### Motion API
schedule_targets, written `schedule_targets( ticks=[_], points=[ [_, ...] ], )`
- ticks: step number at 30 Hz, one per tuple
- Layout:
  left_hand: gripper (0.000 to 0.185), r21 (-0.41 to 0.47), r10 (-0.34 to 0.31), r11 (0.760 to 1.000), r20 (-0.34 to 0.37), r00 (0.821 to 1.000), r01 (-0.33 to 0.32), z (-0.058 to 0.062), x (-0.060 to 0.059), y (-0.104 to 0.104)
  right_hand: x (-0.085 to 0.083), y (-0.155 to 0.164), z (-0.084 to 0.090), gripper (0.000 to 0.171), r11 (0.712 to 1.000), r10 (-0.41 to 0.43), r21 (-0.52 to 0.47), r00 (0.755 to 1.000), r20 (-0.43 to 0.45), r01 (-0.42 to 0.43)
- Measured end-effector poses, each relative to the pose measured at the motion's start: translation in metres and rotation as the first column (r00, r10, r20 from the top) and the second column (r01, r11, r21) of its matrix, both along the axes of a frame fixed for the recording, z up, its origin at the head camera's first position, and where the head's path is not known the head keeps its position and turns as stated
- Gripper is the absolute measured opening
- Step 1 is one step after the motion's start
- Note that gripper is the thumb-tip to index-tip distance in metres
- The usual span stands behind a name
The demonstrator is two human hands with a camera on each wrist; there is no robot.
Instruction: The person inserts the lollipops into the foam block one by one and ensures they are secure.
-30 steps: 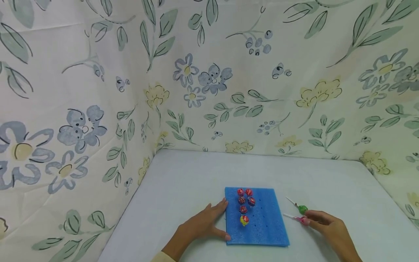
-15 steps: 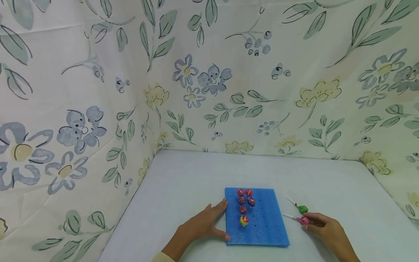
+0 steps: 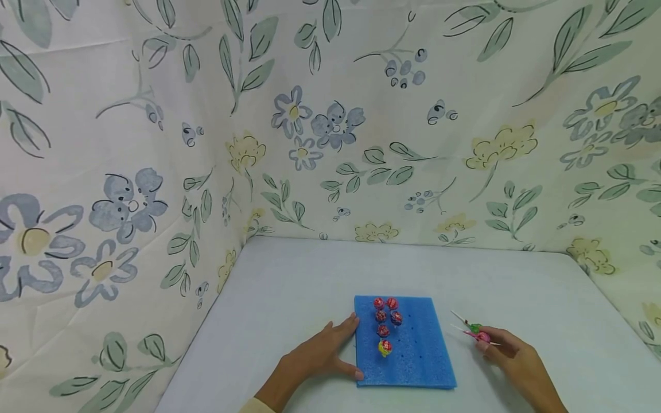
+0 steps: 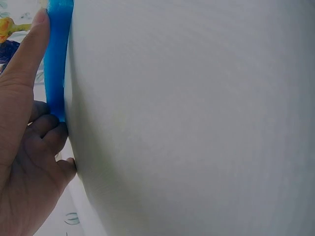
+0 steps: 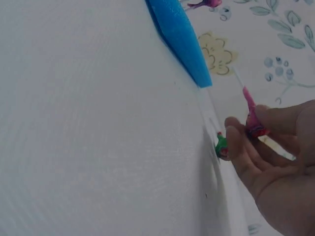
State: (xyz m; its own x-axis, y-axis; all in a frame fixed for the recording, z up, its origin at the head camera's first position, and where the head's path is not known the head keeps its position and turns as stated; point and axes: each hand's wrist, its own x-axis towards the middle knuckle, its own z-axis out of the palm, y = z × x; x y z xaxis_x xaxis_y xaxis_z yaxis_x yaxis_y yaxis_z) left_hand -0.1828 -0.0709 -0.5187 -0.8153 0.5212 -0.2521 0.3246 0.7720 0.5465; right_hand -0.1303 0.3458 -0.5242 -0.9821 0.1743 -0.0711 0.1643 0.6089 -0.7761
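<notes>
My right hand (image 3: pixel 516 358) pinches a pink-wrapped lollipop (image 5: pixel 253 123) by its candy head, between thumb and fingers. Its white stick points up and away in the right wrist view. Just beyond those fingers lies a green-wrapped lollipop (image 5: pixel 221 147) on the table, partly covered by the hand in the head view. My left hand (image 3: pixel 325 350) rests along the left edge of a blue foam board (image 3: pixel 434 355), thumb and fingertips touching that edge. Several red and dark red lollipops (image 3: pixel 383 331) and one yellow-and-red lollipop (image 3: pixel 385 347) stand in the board's left half.
Small holes (image 3: pixel 403 355) dot the board's right half. All of this sits on a white table (image 3: pixel 299 275). Flower-printed cloth (image 3: pixel 392 189) hangs behind the table and along both sides.
The right hand has taken hold of the pink lollipop and raised it slightly, so it now overlaps the green one in the head view. My left hand and the board have stayed put.
</notes>
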Motion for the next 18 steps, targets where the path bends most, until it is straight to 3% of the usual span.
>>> schedule_targets(
  ticks=[5,12,15,18],
  points=[
    [0.116,-0.003,-0.005,1.0,0.0,1.0,0.005,-0.001,0.0,-0.001,0.005,-0.008,0.003,0.049,0.987,0.0,-0.16,0.997,-0.083,-0.013],
    [0.115,0.008,-0.011,1.0,0.001,1.0,0.011,-0.002,-0.001,-0.001,0.006,-0.015,0.007,0.048,0.961,0.045,-0.258,0.981,-0.19,-0.095],
    [0.115,0.01,-0.009,1.0,0.003,1.0,0.009,-0.002,-0.001,-0.001,0.006,-0.017,0.007,0.045,0.922,0.087,-0.343,0.96,-0.267,-0.179],
    [0.115,0.01,-0.006,1.0,0.004,1.0,0.006,-0.001,0.0,-0.001,0.006,-0.022,0.008,0.044,0.856,0.094,-0.452,0.935,-0.342,-0.251]
  ],
)
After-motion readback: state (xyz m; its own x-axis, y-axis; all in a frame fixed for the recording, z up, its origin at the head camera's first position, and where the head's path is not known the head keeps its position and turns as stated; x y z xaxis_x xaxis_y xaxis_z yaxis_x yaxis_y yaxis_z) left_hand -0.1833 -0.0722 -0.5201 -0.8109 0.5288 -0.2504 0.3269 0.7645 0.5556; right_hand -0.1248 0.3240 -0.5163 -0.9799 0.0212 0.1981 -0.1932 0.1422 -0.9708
